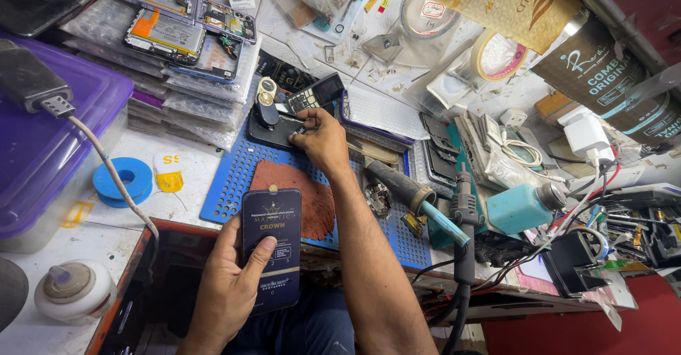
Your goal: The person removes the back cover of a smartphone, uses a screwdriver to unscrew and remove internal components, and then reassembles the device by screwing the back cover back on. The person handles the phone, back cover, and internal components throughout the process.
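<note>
A flat dark-blue rectangular screen-protector packet sits at 6 o'clock, upright in the left hand, whose grip is closed around its edges. At 12 o'clock the right hand pinches a dark phone on the perforated blue mat of the cluttered tabletop.

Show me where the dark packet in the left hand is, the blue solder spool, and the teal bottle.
dark packet (pixel 272 245): head view, middle of its front face.
blue solder spool (pixel 122 180): head view, top flange.
teal bottle (pixel 516 209): head view, its body.
</note>
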